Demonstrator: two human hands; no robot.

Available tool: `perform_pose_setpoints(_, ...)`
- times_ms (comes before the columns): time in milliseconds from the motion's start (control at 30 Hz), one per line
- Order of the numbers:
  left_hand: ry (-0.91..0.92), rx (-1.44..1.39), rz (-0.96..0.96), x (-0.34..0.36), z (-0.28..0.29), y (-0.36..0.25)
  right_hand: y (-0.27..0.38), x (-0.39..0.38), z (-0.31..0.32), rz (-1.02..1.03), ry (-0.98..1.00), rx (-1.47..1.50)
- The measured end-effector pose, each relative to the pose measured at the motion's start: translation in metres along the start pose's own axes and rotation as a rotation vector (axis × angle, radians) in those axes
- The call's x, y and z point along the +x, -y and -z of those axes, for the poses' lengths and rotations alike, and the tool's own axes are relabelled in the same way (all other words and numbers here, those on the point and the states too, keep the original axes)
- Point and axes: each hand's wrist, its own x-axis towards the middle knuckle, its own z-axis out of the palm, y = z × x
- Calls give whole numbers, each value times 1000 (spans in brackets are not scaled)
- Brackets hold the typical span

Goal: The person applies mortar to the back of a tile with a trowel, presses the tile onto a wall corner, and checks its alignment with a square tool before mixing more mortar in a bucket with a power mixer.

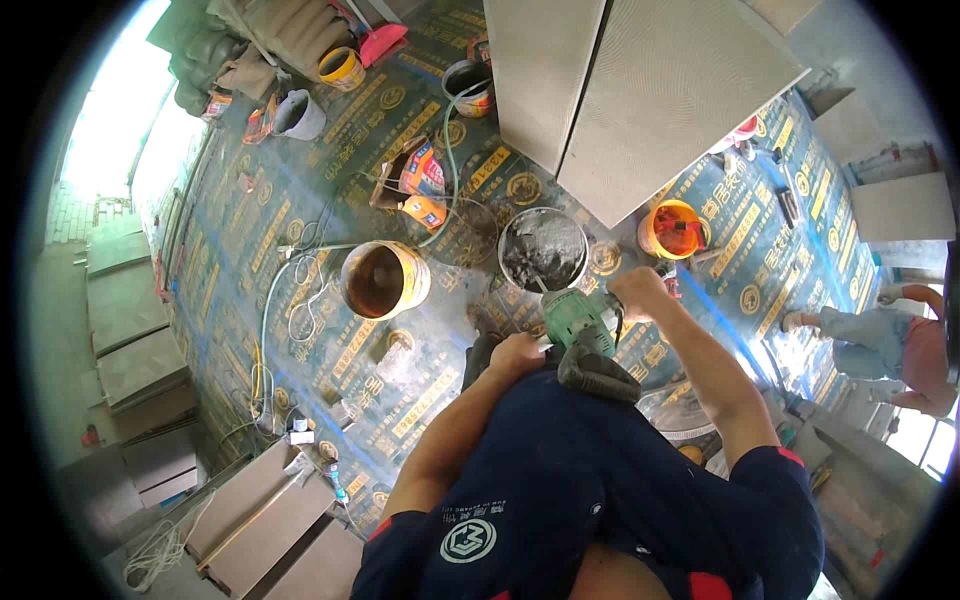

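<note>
A green electric hand mixer (582,318) with a dark rear grip is held upright in front of my body. My left hand (519,356) is closed round its left side handle, and my right hand (640,292) is closed at its right side, where the fingers are partly hidden. The mixer's shaft runs down into a bucket (503,262) of wet grey mortar (545,248). Lumps and folds show on the mortar's surface; the mixing head is sunk out of sight.
A yellow bucket (412,283) of brownish liquid stands left, an orange bucket (650,236) with red tools right. Large tiles (660,110) lie beyond the mortar. A hose (447,150) and cables (305,300) cross the printed floor sheeting. Another person (890,345) is at the far right.
</note>
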Motion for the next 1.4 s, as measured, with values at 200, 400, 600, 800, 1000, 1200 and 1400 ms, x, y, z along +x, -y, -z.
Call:
perform_pose_setpoints(200,-16,-46,26,10,-13,11,4,-3,-6,-49,13,32)
perform_pose_setpoints(400,-27,-9,24,18,-8,1,-13,-1,-28,-54,-37,23)
perform_pose_setpoints(600,-24,42,61,2,15,-18,-16,-2,-34,-44,-62,58)
perform_pose_setpoints(800,-67,61,11,2,26,-14,-11,3,-26,-80,-44,94)
perform_pose_setpoints(1000,-55,6,-87,3,42,-8,-9,15,4,-103,108,42)
perform_pose_setpoints(1200,-142,-76,-216,40,34,29,-9,37,17,-94,21,63)
perform_pose_setpoints(1400,-179,-83,-251,54,37,53,6,70,72,-91,94,0)
